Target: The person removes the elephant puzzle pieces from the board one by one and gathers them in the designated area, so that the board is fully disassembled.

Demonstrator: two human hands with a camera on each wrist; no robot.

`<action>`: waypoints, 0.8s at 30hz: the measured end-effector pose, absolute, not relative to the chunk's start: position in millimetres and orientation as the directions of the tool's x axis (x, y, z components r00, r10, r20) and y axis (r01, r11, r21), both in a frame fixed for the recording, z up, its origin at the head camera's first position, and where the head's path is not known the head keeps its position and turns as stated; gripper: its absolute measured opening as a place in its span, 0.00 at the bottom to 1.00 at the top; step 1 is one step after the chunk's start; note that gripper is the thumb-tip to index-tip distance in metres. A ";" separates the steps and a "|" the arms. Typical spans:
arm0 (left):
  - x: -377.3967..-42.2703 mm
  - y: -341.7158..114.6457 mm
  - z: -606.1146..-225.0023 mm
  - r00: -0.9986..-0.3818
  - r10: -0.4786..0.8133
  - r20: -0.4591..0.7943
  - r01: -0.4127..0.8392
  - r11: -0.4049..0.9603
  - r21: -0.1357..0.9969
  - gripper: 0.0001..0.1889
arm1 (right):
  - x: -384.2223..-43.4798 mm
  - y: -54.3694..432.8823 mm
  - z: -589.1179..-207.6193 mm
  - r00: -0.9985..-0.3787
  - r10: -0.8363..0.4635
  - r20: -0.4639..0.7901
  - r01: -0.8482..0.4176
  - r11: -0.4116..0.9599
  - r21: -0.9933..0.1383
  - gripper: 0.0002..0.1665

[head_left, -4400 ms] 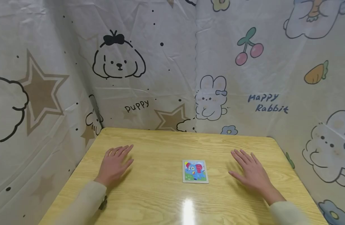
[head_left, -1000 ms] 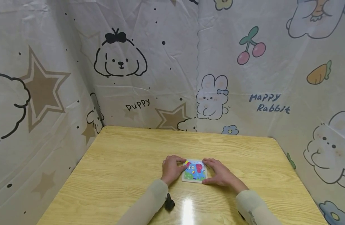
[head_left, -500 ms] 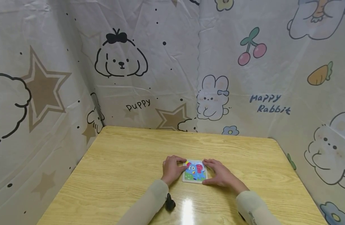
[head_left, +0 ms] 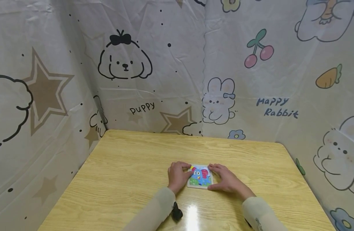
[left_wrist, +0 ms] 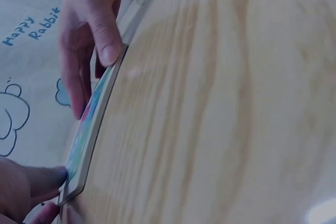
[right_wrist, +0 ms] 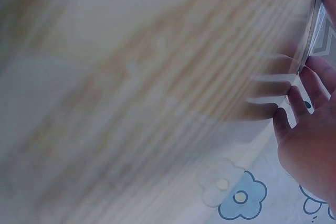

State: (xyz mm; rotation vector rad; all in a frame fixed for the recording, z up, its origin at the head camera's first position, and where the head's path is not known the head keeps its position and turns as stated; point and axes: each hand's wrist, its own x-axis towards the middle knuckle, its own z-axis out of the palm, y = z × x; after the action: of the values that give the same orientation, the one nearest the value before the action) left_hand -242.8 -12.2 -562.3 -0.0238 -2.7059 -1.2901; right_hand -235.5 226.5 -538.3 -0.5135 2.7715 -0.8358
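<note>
A small square puzzle board point(head_left: 200, 179) with a pale frame and a blue elephant picture lies on the wooden table. My left hand point(head_left: 177, 176) holds its left side; in the left wrist view the thumb point(left_wrist: 48, 178) is on the face and a finger point(left_wrist: 44, 214) sits lower at the edge. My right hand point(head_left: 227, 180) spans the right side, thumb at the near corner and fingers at the far one. The right wrist view has those fingers point(right_wrist: 296, 100) touching the tabletop beside the board's dark edge line.
The yellow wood-grain table point(head_left: 130, 160) has rounded back corners. Cloth curtains point(head_left: 171, 73) printed with cartoons enclose it at the back and both sides. A small black object point(head_left: 177, 211) hangs at my left cuff. Light glares on the table in front of the board.
Several seconds ago both hands were spread wide, apart from the board. They have since come inward onto its left and right sides. Over the last second they stay almost still.
</note>
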 end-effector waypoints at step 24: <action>-248.1 -10.4 -562.8 -0.986 -0.081 0.143 0.061 0.627 0.777 0.14 | -237.9 226.5 -541.5 -0.920 -0.377 -0.112 -0.253 0.785 -0.565 0.55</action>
State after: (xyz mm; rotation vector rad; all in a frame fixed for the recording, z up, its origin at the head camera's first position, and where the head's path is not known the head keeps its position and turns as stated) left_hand -248.1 -10.4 -562.8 0.0170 -2.6826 -1.2898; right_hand -237.9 226.5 -541.5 -0.4930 2.7579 -0.8272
